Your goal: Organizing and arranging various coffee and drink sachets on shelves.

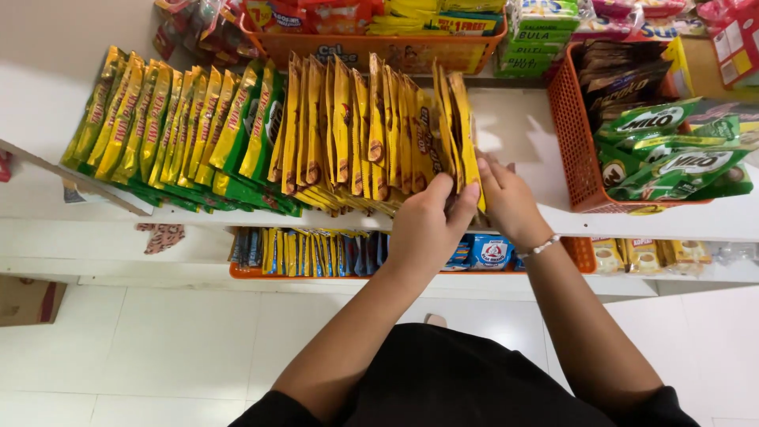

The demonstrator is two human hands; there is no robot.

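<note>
Looking down from head height, we faced a white shelf (522,134) that ran across the whole view from nine o'clock to three o'clock. On it, from ten o'clock to twelve o'clock, stood a long upright file of sachets: a green-and-yellow run (170,130) at the nine o'clock end, then the yellow-and-brown sachet row (356,130) reaching the centre. Most of that row already stood packed edge to edge; only its three o'clock end remained loose, so we judged the straightening largely done, with the last few packets left to square up.

At two o'clock an orange basket (571,142) held green pouches (672,154) lying at mixed angles. Well apart at twelve o'clock, a second orange tray (371,49) carried more packets. Below the shelf edge, at six o'clock from the row, a lower tier held blue-and-yellow sachets (316,251) in a shallow orange tray.

Our left hand (427,225) was closed on the end sachets of the yellow-and-brown row, thumb over their top edges and fingers behind. Our right hand (506,202) lay flat and open against the outer face of the same end packets, pressing them toward nine o'clock; it gripped nothing that we could confirm. A white bead bracelet (541,247) sat on the right wrist.
</note>
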